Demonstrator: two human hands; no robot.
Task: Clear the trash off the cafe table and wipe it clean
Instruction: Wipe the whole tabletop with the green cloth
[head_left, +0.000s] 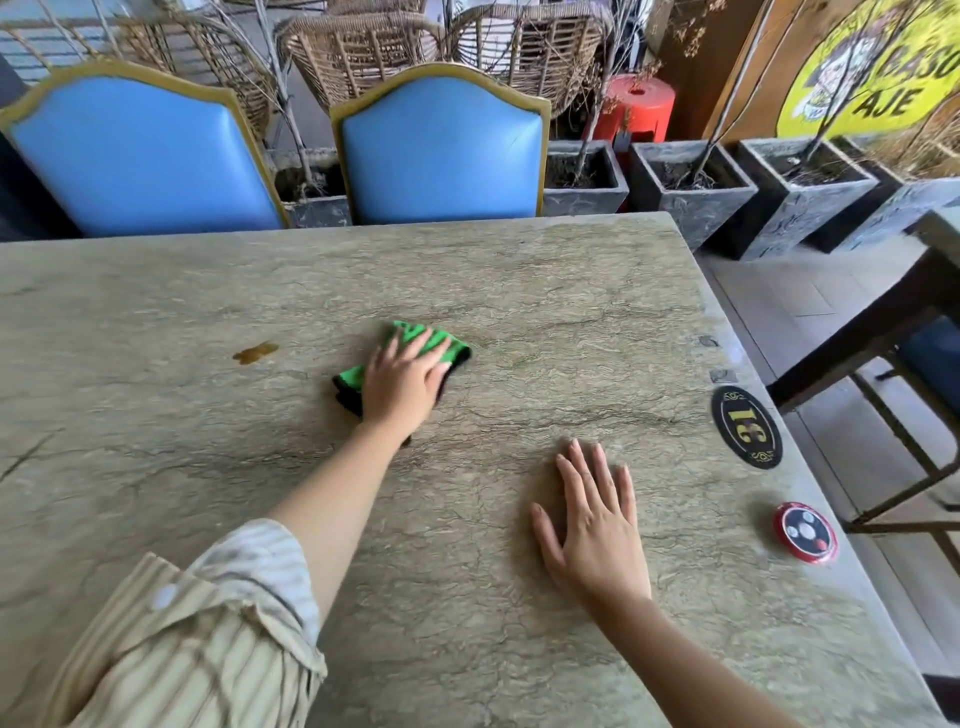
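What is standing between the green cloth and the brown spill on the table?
Nothing visible. The left hand presses the green cloth flat, and only bare table lies between it and the brown spill to its left.

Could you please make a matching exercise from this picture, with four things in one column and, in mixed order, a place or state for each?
Things:
1. green cloth
2. brown spill
3. right hand
4. round red call button

Places or states:
A. near the table's right edge, below the oval number plate
B. flat on the bare table, fingers straight
C. pressed under the left hand
D. on the table, left of the cloth, apart from it

Pairs: 1-C, 2-D, 3-B, 4-A
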